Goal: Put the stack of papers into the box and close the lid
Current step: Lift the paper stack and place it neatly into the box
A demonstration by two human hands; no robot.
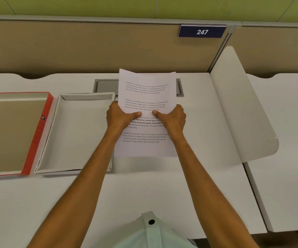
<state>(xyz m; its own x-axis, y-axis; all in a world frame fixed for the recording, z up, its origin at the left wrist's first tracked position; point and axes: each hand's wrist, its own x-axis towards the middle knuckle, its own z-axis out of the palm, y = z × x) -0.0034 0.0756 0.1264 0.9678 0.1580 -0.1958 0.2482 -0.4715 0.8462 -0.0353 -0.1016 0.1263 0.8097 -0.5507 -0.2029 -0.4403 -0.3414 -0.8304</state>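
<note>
Both side edges of the stack of papers (145,97) are gripped by the left hand (119,116) and right hand (173,118), above the counter (162,185); the open box (55,133) lies just left, nearer the left hand.

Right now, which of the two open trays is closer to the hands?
The plain white box, right beside the left hand; the red-edged lid lies farther left.
</note>
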